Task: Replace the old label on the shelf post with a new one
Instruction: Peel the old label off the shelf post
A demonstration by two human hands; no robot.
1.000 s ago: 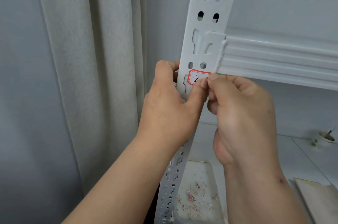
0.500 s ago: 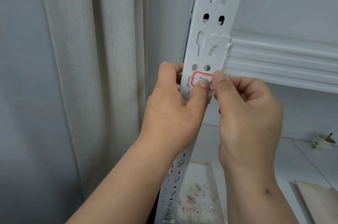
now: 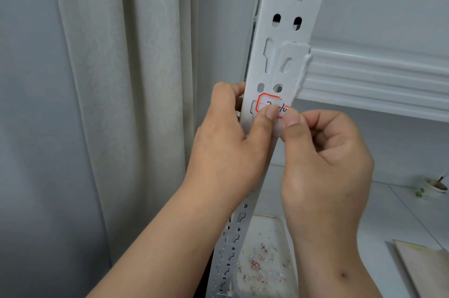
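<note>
Lately altered: against the earlier views the right thumb sits lower on the label, more of the handwriting is uncovered, and the left thumb has slid onto its lower edge; judged, the sticker is being worked at its right end, whether peeled or pressed cannot be told. Item, curtain: pale woven cloth, matte, hanging in long vertical folds left of the post. Item, shelf post: white painted metal, smooth, punched with keyhole slots and oval holes. Item, shelf beam: white ribbed metal, hooked into the post. Item, left hand: fingers wrapped round the post's far edge, thumb pressing the label. Item, right hand: fingers curled, thumb and forefinger pinching the label's right end at the post's edge. Item, tray: white, shallow, below, strewn with small red-and-white paper scraps. Item, label: small paper sticker, red octagonal border, dark handwritten characters, on the post just under the two oval holes.
</note>
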